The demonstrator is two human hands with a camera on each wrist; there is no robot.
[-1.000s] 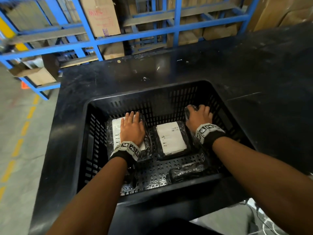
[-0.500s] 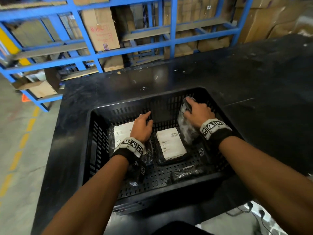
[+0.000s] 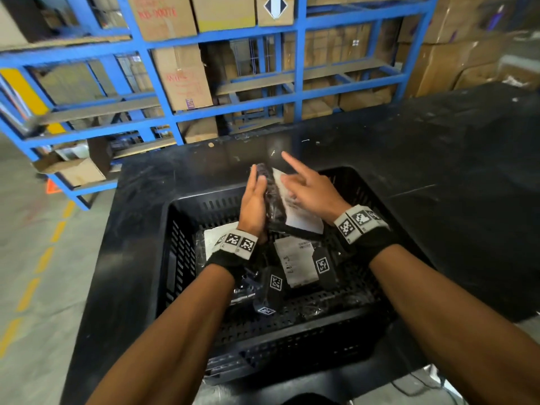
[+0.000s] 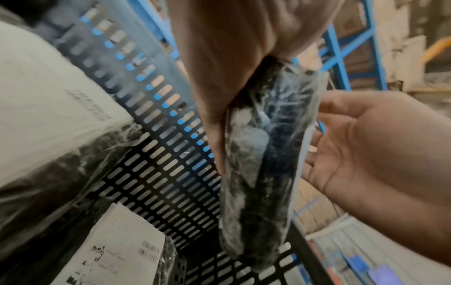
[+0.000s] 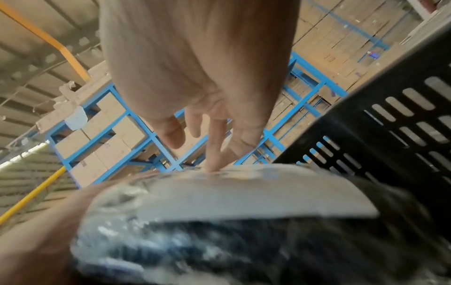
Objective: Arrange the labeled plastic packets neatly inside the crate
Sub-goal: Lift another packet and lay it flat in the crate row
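Above the far wall of the black slotted crate [image 3: 179, 258] I hold one labelled plastic packet [image 3: 301, 220] on edge between both hands. Its contents are dark and its white label faces right. My left hand [image 3: 257, 185] grips its left side, fingers straight up and thumb over the edge; the left wrist view shows the packet [image 4: 256, 183] hanging from that hand. My right hand [image 3: 304, 185] lies open against the label, index finger pointing away. One right fingertip touches the label of the packet [image 5: 219, 221]. Two labelled packets [image 3: 216, 238] [image 3: 295, 264] lie flat on the crate floor.
Another dark packet [image 3: 318, 309] lies near the crate's front wall. The crate stands on a black table [image 3: 438, 171]. Behind it is blue shelving [image 3: 298, 83] loaded with cardboard boxes. To the left is grey floor with a dashed yellow line [image 3: 43, 264].
My right hand lifted the packet from the crate's right end up above the far wall. My left hand left the left-hand packet and came up to take hold of the lifted one.
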